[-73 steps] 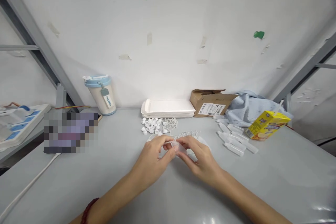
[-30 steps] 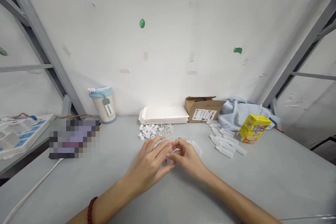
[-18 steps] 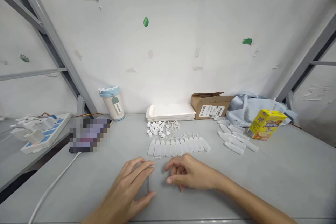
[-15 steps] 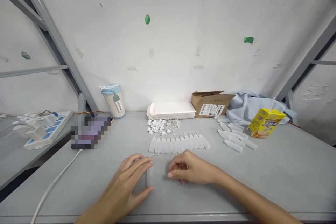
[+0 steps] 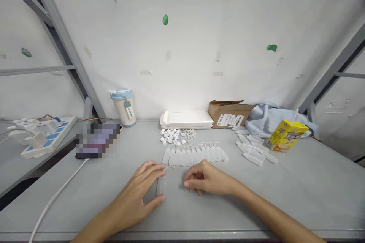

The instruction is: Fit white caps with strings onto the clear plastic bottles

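Note:
A small translucent plastic tube point(image 5: 160, 186) lies between the fingers and thumb of my left hand point(image 5: 137, 188), its two ends at the fingertips and the thumb. A thin white string comes out at its far end. My right hand point(image 5: 207, 178) rests on the table to the right with its fingers curled and the thumb against them; whatever they may hold is hidden. Beyond both hands stretches a row of similar tubes point(image 5: 194, 156) with strings at their tops. Small white caps point(image 5: 171, 136) and a bunch of white strings point(image 5: 189, 134) lie behind that row.
Loose tubes point(image 5: 253, 150) are scattered to the right, near a yellow drink carton point(image 5: 288, 136) and a blue cloth point(image 5: 266, 115). A cardboard box point(image 5: 230, 114) and a white stack point(image 5: 186, 120) stand along the wall. Leftward are a cup point(image 5: 122, 108), a phone point(image 5: 99, 140) and a power strip point(image 5: 54, 138).
The tube at my left hand tilts slightly more and has come a little toward the palm. My right hand has barely moved. The camera view has shifted slightly.

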Demonstrator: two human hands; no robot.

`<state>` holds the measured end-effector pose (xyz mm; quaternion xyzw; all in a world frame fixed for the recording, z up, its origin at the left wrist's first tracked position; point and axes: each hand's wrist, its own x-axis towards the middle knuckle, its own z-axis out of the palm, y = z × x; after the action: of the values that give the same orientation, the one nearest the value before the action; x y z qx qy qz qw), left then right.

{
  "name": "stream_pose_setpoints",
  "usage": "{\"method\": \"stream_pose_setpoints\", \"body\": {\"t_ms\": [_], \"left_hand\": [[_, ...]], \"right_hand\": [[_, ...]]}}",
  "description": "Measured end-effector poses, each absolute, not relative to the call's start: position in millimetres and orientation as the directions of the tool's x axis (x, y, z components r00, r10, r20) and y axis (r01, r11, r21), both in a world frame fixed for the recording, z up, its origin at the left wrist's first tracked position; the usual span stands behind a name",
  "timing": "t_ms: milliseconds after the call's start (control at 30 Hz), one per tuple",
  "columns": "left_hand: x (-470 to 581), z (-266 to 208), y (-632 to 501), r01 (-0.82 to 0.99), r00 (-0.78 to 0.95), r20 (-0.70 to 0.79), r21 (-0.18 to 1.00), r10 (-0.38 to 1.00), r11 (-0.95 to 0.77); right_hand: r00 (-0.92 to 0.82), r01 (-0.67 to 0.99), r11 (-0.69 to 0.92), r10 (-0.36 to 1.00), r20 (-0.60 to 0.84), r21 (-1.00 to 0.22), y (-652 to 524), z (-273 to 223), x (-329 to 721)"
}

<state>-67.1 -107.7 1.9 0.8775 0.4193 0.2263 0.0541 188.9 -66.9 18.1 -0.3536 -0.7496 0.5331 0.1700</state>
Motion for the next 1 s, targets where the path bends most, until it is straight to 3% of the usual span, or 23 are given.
{"method": "stream_pose_setpoints", "body": {"t_ms": [433,1000], "left_hand": [[-66,5,-101,0.642,0.567,0.284,0.436,0.773,-0.63],[-66,1,-95,0.689,0.507,0.178,0.505,0.843,-0.52]], "right_hand": [[-0.71,0.349,0.198,0.694,-0.121,-0.916,-65,21,193],[-0.713,0.394,0.322,0.698,-0.065,-0.861,-64,29,196]]}}
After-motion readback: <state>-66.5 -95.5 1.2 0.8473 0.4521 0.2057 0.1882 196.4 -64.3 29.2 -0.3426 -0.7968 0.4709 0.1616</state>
